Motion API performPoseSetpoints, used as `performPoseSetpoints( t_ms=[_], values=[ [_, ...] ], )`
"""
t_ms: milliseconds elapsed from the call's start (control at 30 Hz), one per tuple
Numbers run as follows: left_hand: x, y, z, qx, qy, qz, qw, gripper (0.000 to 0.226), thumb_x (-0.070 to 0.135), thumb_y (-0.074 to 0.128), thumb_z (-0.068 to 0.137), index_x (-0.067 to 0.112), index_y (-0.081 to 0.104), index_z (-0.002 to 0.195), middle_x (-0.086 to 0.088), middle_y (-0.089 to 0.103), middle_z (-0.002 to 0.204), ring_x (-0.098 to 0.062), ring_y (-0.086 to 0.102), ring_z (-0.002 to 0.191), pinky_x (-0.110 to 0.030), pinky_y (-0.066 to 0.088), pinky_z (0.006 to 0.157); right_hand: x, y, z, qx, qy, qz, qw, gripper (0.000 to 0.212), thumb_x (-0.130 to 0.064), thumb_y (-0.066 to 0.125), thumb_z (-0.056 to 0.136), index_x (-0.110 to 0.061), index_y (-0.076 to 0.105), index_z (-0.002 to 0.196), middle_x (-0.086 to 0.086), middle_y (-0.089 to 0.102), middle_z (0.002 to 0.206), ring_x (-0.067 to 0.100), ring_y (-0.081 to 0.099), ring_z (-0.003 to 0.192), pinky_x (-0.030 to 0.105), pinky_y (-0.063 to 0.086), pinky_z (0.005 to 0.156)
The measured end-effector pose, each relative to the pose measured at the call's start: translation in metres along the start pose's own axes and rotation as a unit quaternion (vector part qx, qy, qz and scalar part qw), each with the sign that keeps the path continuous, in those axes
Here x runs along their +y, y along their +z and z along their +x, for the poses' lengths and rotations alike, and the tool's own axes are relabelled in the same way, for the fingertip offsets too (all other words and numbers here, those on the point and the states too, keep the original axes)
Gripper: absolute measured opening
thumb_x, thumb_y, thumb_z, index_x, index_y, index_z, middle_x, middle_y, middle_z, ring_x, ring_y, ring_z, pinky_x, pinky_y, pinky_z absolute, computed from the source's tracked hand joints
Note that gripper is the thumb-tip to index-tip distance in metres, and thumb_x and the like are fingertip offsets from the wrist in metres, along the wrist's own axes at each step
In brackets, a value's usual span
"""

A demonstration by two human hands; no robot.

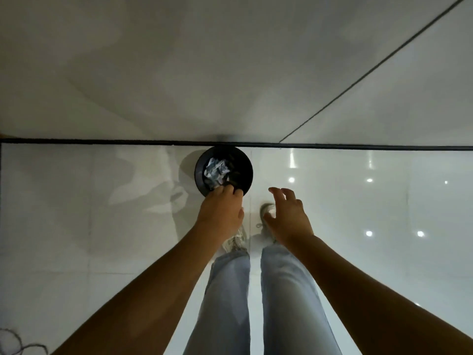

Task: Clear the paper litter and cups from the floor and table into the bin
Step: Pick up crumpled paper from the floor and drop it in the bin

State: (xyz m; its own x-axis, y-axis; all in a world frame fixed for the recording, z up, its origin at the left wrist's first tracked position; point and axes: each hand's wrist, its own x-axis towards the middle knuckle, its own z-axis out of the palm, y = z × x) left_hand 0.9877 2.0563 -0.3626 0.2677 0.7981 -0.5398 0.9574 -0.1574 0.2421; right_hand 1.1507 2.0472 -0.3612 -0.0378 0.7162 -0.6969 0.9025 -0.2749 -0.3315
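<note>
We are looking straight down past our own arms at a glossy white floor; our left hand reaches over the near rim of a round black bin, fingers bent downward with the tips at the bin's edge, and whether they pinch anything we cannot tell, since the fingertips blend into the dark rim; just beyond those fingertips, inside the bin, lies a wad of crumpled paper, white with grey print, sitting toward the left side of the opening; the bin itself stands on the floor directly ahead of the left hand, its far edge touching or just beside the dark strip that runs across the foot of the pale wall; our right hand hangs off to the right of the left hand and apart from the bin, fingers spread and loosely curved, thumb out, holding nothing; under the two hands show our pale shoes, one partly hidden by each hand, and nearer to us than the hands are our legs in light blue jeans; bright spots of light reflect on the floor to the right of the right hand; far behind the left arm, at the lower left corner, a thin dark cord curls on the floor.
</note>
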Motion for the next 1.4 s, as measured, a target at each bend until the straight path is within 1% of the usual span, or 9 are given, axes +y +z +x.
performPoseSetpoints(
  t_ms=[267, 333, 433, 533, 667, 900, 1067, 1200, 1400],
  values=[
    [0.080, 0.008, 0.010, -0.044, 0.096, 0.087, 0.991, 0.035, 0.032, 0.042, 0.097, 0.014, 0.047, 0.126, -0.007, 0.051, 0.124, -0.024, 0.047, 0.116, -0.034, 0.041, 0.094, 0.073, 0.002, -0.040, 0.046, 0.076, 0.030, 0.996, 0.060, -0.029, 0.057, 0.092, -0.025, 0.030, 0.145, 0.007, 0.030, 0.152, 0.033, 0.039, 0.131, 0.043, 0.041, 0.100],
    [0.107, 0.014, 0.009, -0.059, 0.125, 0.112, 0.984, 0.032, 0.032, 0.040, 0.097, 0.014, 0.048, 0.123, -0.007, 0.052, 0.121, -0.024, 0.048, 0.114, -0.033, 0.041, 0.092, 0.099, 0.004, -0.053, 0.055, 0.108, 0.056, 0.991, 0.060, -0.030, 0.057, 0.092, -0.025, 0.030, 0.145, 0.006, 0.030, 0.152, 0.031, 0.040, 0.131, 0.044, 0.041, 0.100],
    [0.150, 0.028, 0.012, -0.105, 0.166, 0.154, 0.968, 0.030, 0.032, 0.038, 0.097, 0.014, 0.047, 0.120, -0.008, 0.052, 0.120, -0.024, 0.049, 0.113, -0.033, 0.040, 0.094, 0.142, 0.007, -0.074, 0.070, 0.144, 0.102, 0.982, 0.059, -0.029, 0.056, 0.092, -0.026, 0.030, 0.145, 0.006, 0.029, 0.153, 0.031, 0.039, 0.131, 0.042, 0.042, 0.098],
    [0.202, 0.045, 0.013, -0.130, 0.197, 0.181, 0.955, 0.029, 0.031, 0.037, 0.098, 0.014, 0.047, 0.120, -0.007, 0.052, 0.120, -0.023, 0.049, 0.113, -0.033, 0.039, 0.095, 0.193, 0.011, -0.096, 0.074, 0.178, 0.142, 0.971, 0.058, -0.028, 0.055, 0.093, -0.025, 0.029, 0.145, 0.007, 0.028, 0.152, 0.032, 0.038, 0.130, 0.041, 0.041, 0.100],
    [0.269, 0.069, 0.010, -0.125, 0.242, 0.192, 0.943, 0.027, 0.030, 0.039, 0.097, 0.013, 0.049, 0.115, -0.006, 0.055, 0.114, -0.022, 0.052, 0.105, -0.030, 0.041, 0.089, 0.259, 0.013, -0.125, 0.082, 0.214, 0.187, 0.955, 0.058, -0.026, 0.054, 0.093, -0.023, 0.029, 0.146, 0.008, 0.028, 0.153, 0.032, 0.038, 0.131, 0.041, 0.042, 0.099],
    [0.412, 0.114, 0.003, -0.163, 0.288, 0.233, 0.914, 0.030, 0.031, 0.039, 0.097, 0.013, 0.049, 0.119, -0.006, 0.053, 0.116, -0.024, 0.050, 0.107, -0.032, 0.040, 0.086, 0.384, 0.007, -0.189, 0.112, 0.261, 0.248, 0.926, 0.057, -0.025, 0.053, 0.094, -0.023, 0.030, 0.146, 0.008, 0.028, 0.153, 0.031, 0.038, 0.132, 0.039, 0.039, 0.104],
    [0.516, 0.144, 0.000, -0.176, 0.314, 0.261, 0.896, 0.032, 0.032, 0.038, 0.097, 0.014, 0.048, 0.121, -0.005, 0.053, 0.118, -0.024, 0.050, 0.108, -0.033, 0.040, 0.086, 0.475, 0.000, -0.235, 0.121, 0.295, 0.269, 0.909, 0.055, -0.027, 0.052, 0.095, -0.023, 0.030, 0.146, 0.007, 0.028, 0.153, 0.030, 0.040, 0.130, 0.036, 0.041, 0.102],
    [0.595, 0.166, -0.001, -0.178, 0.344, 0.269, 0.882, 0.033, 0.032, 0.038, 0.097, 0.014, 0.049, 0.123, -0.004, 0.053, 0.120, -0.023, 0.050, 0.110, -0.032, 0.040, 0.088, 0.539, -0.006, -0.265, 0.130, 0.331, 0.299, 0.885, 0.056, -0.025, 0.052, 0.095, -0.022, 0.029, 0.146, 0.009, 0.028, 0.153, 0.031, 0.040, 0.129, 0.037, 0.040, 0.101],
    [0.697, 0.185, 0.005, -0.181, 0.413, 0.307, 0.838, 0.031, 0.031, 0.039, 0.097, 0.013, 0.051, 0.119, -0.006, 0.055, 0.117, -0.025, 0.051, 0.108, -0.033, 0.040, 0.085, 0.615, -0.017, -0.297, 0.168, 0.395, 0.361, 0.828, 0.058, -0.026, 0.054, 0.093, -0.021, 0.030, 0.146, 0.008, 0.029, 0.152, 0.031, 0.041, 0.128, 0.038, 0.041, 0.099]
  ],
)
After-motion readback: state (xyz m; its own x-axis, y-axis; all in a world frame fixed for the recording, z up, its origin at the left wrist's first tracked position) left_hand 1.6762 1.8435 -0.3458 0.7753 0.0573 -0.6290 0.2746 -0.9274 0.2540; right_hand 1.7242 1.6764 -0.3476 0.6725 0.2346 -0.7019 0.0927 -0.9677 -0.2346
